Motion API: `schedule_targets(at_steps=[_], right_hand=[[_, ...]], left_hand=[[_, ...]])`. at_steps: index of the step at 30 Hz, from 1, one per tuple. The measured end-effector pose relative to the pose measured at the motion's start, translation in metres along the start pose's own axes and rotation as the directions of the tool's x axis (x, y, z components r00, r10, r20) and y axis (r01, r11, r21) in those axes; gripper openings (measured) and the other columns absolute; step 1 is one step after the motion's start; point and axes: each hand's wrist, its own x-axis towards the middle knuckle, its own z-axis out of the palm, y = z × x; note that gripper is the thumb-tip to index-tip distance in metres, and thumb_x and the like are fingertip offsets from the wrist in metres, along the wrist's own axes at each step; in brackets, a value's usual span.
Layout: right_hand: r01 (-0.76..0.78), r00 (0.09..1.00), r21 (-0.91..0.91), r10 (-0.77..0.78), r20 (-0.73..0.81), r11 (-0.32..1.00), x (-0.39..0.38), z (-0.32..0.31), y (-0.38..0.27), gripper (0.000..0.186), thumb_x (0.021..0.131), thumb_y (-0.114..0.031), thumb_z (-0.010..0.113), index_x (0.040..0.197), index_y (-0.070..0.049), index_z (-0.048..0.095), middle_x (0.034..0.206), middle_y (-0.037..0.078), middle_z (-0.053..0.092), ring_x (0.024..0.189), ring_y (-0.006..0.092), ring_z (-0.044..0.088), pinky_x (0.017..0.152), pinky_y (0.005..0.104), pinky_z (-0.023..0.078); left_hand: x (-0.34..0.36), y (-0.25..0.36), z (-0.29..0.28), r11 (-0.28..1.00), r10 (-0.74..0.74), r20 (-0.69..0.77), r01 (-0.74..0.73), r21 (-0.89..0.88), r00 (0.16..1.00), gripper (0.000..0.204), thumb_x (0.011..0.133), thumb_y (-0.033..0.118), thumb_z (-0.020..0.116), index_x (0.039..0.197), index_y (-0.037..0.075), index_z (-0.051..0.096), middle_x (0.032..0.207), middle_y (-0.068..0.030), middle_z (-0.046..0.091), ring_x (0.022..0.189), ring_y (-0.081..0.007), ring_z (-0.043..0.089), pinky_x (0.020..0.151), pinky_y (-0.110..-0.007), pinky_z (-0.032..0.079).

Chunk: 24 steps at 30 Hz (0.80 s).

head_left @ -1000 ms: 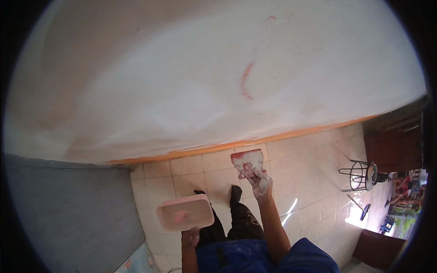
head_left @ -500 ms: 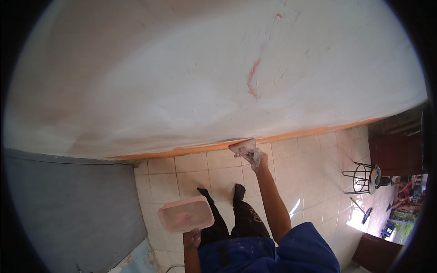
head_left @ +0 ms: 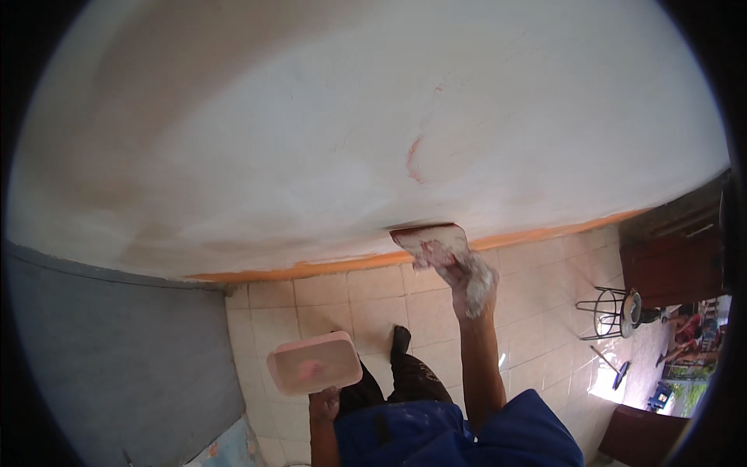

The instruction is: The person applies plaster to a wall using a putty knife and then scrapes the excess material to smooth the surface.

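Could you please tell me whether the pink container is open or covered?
Open: nothing covers the pink container, and its inside shows.

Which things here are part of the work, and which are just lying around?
Part of the work: scraper in the right hand; pink tub in the left hand; white wall at the scraper's edge.

Just around: stool; broom-like tool.
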Motion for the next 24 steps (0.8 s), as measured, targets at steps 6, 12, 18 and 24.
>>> schedule_targets(at_steps=[6, 12, 18, 24], right_hand=[[-0.269, 0.95, 0.232, 0.297, -0.095, 0.935, -0.061, -0.069, 0.024, 0.028, 0.086, -0.022, 0.043, 0.102, 0.0, 0.051, 0.11, 0.016, 0.055, 0.099, 0.0317, 0.055, 0.082, 0.0492, 0.048], [-0.309, 0.95, 0.375, 0.299, 0.086, 0.874, -0.085, -0.079, 0.019, 0.03, 0.087, -0.022, 0.046, 0.11, -0.003, 0.048, 0.101, 0.009, 0.055, 0.096, 0.0238, 0.055, 0.078, 0.0396, 0.049], [-0.443, 0.896, 0.383, 0.394, 0.204, 0.811, -0.072, -0.089, 0.016, 0.035, 0.09, -0.026, 0.045, 0.118, -0.005, 0.045, 0.099, 0.009, 0.057, 0.086, 0.0171, 0.058, 0.06, 0.023, 0.047], [-0.509, 0.856, 0.11, 0.515, -0.037, 0.854, -0.057, -0.123, 0.079, 0.027, 0.084, -0.01, 0.054, 0.109, -0.004, 0.049, 0.091, 0.009, 0.06, 0.075, 0.0158, 0.057, 0.051, 0.023, 0.04]], left_hand=[[-0.012, -0.002, 0.024, 0.999, -0.019, 0.014, 0.019, -0.025, 1.0, 0.062, 0.065, -0.009, 0.057, 0.122, 0.005, 0.038, 0.113, -0.0118, 0.047, 0.111, -0.0275, 0.048, 0.09, -0.041, 0.046], [-0.014, -0.006, 0.011, 1.0, 0.013, 0.1, -0.013, 0.004, 0.995, 0.062, 0.067, -0.007, 0.057, 0.124, 0.007, 0.037, 0.116, -0.0104, 0.046, 0.113, -0.0268, 0.046, 0.092, -0.041, 0.044], [-0.019, -0.008, -0.004, 0.832, 0.117, 0.138, -0.173, 0.528, 0.984, 0.061, 0.069, -0.005, 0.056, 0.125, 0.007, 0.036, 0.117, -0.0103, 0.044, 0.112, -0.0269, 0.046, 0.091, -0.041, 0.045], [-0.027, -0.002, 0.033, 1.0, 0.024, 0.14, -0.023, -0.004, 0.99, 0.05, 0.075, 0.003, 0.056, 0.122, 0.003, 0.037, 0.119, -0.0133, 0.043, 0.109, -0.0287, 0.047, 0.091, -0.04, 0.044]])
